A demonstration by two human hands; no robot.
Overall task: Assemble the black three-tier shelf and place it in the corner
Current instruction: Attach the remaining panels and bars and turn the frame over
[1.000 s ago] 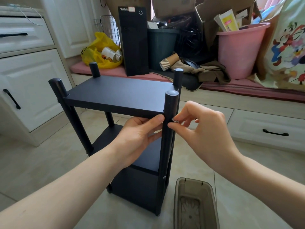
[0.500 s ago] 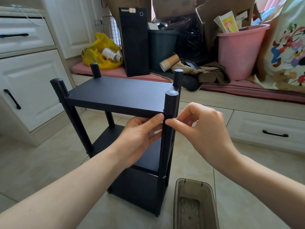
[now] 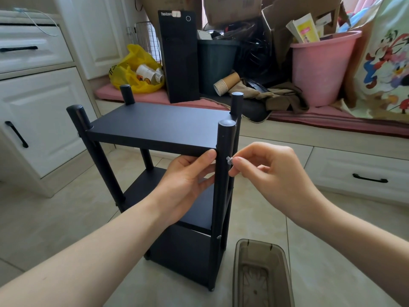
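Ok so I'm pretty far along here, judging by how it stands. The black shelf (image 3: 159, 127) is upright on the tiled floor (image 3: 44, 218) with all three boards sitting between the four round posts, so the frame itself looks basically built. What I've got going now looks like one of the last fasteners: my right hand (image 3: 272, 173) has thumb and forefinger pinched together on a small silver screw (image 3: 228, 159) that sits right at the side of the near right post (image 3: 223, 173), level with the top board. Can't tell how deep it's in. My left hand (image 3: 188, 185) is wrapped loosely around that same post from the left, fingers closed against it just under the top board, steadying things.

Another screw head (image 3: 219, 237) already shows lower down on that post. Whether the far posts are all done, I can't see.

Still left: snug this screw, then carry the thing to the corner. It's standing in the middle of the floor, near a brownish clear plastic tray (image 3: 261, 273).

Shelf looks matte black, slim, light-ish, with capped post tops poking above the top board.
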